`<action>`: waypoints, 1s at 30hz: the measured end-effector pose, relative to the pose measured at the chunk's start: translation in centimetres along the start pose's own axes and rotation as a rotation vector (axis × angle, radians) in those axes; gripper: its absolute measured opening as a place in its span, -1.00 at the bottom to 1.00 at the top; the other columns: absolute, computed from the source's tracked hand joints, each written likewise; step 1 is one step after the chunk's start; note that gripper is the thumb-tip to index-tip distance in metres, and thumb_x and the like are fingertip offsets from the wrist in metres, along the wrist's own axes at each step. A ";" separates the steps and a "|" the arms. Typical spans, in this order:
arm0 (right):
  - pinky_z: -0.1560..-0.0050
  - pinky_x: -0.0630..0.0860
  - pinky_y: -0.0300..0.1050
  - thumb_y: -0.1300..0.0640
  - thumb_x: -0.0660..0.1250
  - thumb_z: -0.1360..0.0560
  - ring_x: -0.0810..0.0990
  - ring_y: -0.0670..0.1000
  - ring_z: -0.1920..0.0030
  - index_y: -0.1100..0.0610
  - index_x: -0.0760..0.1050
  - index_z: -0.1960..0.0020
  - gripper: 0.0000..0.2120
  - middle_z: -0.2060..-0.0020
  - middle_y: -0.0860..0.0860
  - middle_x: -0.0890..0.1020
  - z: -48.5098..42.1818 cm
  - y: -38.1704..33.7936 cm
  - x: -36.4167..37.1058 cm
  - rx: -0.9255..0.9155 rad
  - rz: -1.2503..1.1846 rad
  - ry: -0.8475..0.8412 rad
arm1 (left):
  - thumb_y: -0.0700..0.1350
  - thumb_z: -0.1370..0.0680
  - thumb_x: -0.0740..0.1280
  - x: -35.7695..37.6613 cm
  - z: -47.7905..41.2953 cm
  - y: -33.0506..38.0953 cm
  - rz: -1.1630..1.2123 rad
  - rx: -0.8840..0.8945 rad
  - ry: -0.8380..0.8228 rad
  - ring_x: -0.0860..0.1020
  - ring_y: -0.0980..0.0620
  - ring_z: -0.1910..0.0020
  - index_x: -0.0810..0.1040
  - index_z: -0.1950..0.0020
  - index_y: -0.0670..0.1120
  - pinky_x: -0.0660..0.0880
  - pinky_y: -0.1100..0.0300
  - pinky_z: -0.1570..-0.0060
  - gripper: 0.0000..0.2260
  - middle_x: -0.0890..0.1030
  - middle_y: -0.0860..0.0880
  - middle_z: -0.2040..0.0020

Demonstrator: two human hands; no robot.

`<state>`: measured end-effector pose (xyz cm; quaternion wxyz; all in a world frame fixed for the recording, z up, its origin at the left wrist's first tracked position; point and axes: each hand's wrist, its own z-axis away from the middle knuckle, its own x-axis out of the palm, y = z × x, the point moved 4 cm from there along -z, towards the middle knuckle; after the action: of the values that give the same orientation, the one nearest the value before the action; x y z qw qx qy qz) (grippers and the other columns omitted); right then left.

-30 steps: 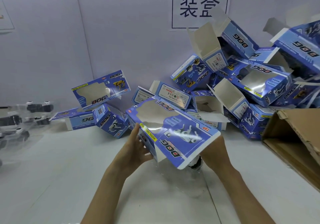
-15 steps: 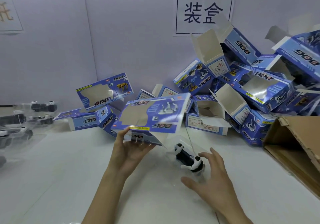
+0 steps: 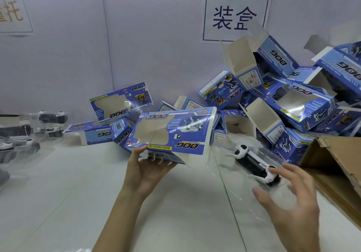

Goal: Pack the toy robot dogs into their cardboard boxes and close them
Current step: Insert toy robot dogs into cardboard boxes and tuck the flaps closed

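Near right, above the pale tabletop: right hand, grip wide, fingers spread and loosely curved, holding nothing, poised over the near end of the small black-and-white plastic toy robot dog. Contact between fingertip and dog: cannot tell, blurred by motion. Lies lengthwise on the tabletop, right of centre, seemingly inside a thin clear plastic tray. Probably light and rigid in the body, with thin legs worth sparing. Likely slick through the glossy shell, itself flimsy and easily crushed. Best taken across the black trunk, thumb on one flank and fingers on the other, tray and all, never by a leg or the head.

Near centre: left hand, grip closed on the lower edge of the blue windowed cardboard box, thumb on the printed front, fingers underneath. Held off the tabletop, tilted, a flap hanging loose at its lower right. Light, thin-walled, prone to denting; calls for a gentle hold along the edges, not on the film window.

Farther right: brown corrugated carton, lying open. Beyond, a heap of matching blue boxes, many with flaps open. Far left: more toy dogs in clear trays. On the far wall: white sign with dark characters.
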<state>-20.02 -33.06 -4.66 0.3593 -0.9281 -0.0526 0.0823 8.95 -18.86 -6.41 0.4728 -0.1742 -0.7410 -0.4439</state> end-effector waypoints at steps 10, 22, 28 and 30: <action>-0.25 0.42 -0.10 -0.12 0.45 -0.14 0.44 -0.08 -0.30 -0.02 0.55 -0.06 -0.49 -0.27 0.05 0.48 1.9 -0.3 -0.2 -0.061 -0.128 -0.020 | 0.04 -0.36 0.44 -0.3 0.0 0.0 -0.035 -0.051 0.073 0.62 -0.17 -0.11 0.53 -0.20 -0.16 0.57 -0.10 -0.08 -0.52 0.56 -0.13 -0.22; -0.29 0.33 -0.19 -0.08 0.68 -0.07 0.50 0.25 -0.21 0.16 0.64 -0.01 -0.40 -0.23 0.17 0.54 2.5 0.9 1.5 0.081 0.241 0.036 | -0.07 -0.42 0.39 -0.5 -0.1 0.1 -0.170 0.072 0.114 0.60 -0.26 -0.12 0.57 -0.07 -0.15 0.47 -0.31 -0.22 -0.73 0.60 -0.21 -0.08; -0.24 0.43 0.10 0.09 0.66 -0.21 0.47 0.20 -0.33 -0.01 0.54 -0.29 -0.32 -0.45 0.00 0.40 5.2 1.7 2.1 0.266 0.381 -0.235 | -0.07 -0.39 0.45 -1.1 -0.4 0.2 -0.101 0.092 0.168 0.62 -0.27 -0.12 0.52 -0.18 -0.16 0.43 -0.33 -0.25 -0.60 0.61 -0.21 -0.09; -0.04 0.56 -0.15 0.07 0.61 -0.28 0.61 -0.07 -0.16 -0.29 0.54 -0.21 -0.42 -0.34 -0.23 0.48 6.4 1.1 2.5 0.236 0.168 -0.519 | -0.06 -0.39 0.45 -1.2 -0.3 0.2 -0.077 0.089 0.176 0.63 -0.26 -0.12 0.51 -0.21 -0.16 0.45 -0.32 -0.23 -0.57 0.62 -0.20 -0.08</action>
<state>-18.79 -29.22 -10.36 0.4311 -0.8290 -0.0560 0.3519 9.83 -18.85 -7.25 0.5259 -0.0849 -0.7218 -0.4419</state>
